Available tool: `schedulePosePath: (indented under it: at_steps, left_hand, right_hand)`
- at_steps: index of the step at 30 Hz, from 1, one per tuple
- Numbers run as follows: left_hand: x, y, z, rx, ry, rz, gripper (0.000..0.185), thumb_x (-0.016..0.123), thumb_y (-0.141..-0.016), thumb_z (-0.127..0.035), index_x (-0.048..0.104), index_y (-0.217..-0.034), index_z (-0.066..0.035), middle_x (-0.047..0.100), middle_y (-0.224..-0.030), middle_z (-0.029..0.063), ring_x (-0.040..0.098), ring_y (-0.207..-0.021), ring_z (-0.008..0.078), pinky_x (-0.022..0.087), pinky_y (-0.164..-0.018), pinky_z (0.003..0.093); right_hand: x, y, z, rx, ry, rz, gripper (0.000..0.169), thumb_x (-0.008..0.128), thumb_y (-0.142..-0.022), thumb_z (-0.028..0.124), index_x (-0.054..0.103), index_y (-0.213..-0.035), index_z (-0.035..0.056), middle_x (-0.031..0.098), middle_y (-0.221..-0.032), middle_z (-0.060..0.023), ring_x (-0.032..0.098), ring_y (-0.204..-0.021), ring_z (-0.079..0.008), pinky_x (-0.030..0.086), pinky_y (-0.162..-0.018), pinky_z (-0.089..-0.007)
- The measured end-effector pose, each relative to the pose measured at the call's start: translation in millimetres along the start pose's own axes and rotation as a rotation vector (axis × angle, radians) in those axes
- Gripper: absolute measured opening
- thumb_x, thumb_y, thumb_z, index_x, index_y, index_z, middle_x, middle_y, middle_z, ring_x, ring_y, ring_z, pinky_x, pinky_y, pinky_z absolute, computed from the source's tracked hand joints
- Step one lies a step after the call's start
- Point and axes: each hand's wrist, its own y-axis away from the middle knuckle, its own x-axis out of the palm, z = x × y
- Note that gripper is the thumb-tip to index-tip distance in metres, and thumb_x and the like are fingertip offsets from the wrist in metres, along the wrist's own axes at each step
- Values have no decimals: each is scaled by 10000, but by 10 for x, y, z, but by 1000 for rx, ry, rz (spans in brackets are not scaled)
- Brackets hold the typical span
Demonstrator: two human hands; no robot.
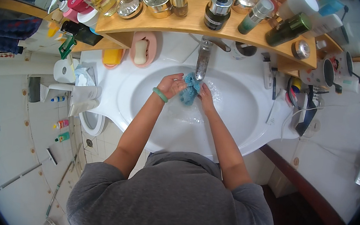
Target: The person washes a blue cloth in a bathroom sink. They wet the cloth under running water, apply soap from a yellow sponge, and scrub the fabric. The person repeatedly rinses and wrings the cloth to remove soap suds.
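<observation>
A wet blue cloth [189, 90] with a bumpy, towel-like texture hangs bunched beneath the metal faucet [202, 60], over the white washbasin [240, 106]. Its right edge is between the fingers of my right hand [205, 96]. On the other side, my left hand [171, 85] is palm up with its fingers spread, the tips at the cloth's left edge; whether they touch it is hard to tell. A green bangle [160, 95] circles my left wrist. Water ripples and splashes in the basin below and to the right of the cloth.
Bottles and jars crowd a wooden shelf [183, 26] above the basin. Left of the faucet, a pink soap dish [155, 48] holds a white bar, beside a yellow soap [112, 56]. On the right rim lie a white tube [276, 107] and a toothbrush [274, 83]; a white cord [287, 119] trails there.
</observation>
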Motion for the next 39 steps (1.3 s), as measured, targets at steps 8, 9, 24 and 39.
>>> schedulePosePath:
  at_steps: [8, 9, 24, 39]
  left_hand:
    - [-50, -35, 597, 1075, -1489, -388, 291, 766, -787, -162, 653, -1016, -22, 634, -980, 84, 630, -871, 191, 500, -741, 284]
    - [-64, -38, 644, 1012, -1464, -391, 301, 779, -777, -173, 656, -1005, -20, 642, -962, 77, 621, -850, 165, 496, -730, 275]
    - [-505, 154, 58, 708, -946, -490, 141, 616, -911, -170, 614, -959, -37, 550, -689, 7, 447, -635, 108, 385, -592, 265]
    - [-667, 136, 220, 534, -597, -491, 554, 523, -944, -497, 480, -1380, -158, 581, -1204, -43, 494, -1084, 121, 399, -852, 380]
  right_hand:
    - [-55, -71, -32, 132, 89, 68, 253, 559, -969, 272, 628, -934, 32, 602, -775, 14, 516, -659, -70, 443, -622, -236]
    - [-48, -48, -17, 164, 29, 97, 246, 560, -968, 278, 638, -913, 51, 598, -769, 15, 505, -643, -68, 437, -610, -239]
    - [-102, 230, 861, -233, 1046, 15, 353, 696, -821, 137, 621, -1162, 86, 571, -909, -130, 592, -871, -287, 488, -782, -375]
    - [-156, -203, 369, 223, -272, 37, 404, 615, -859, 111, 509, -1249, 87, 572, -1193, -115, 584, -1080, -253, 500, -902, -389]
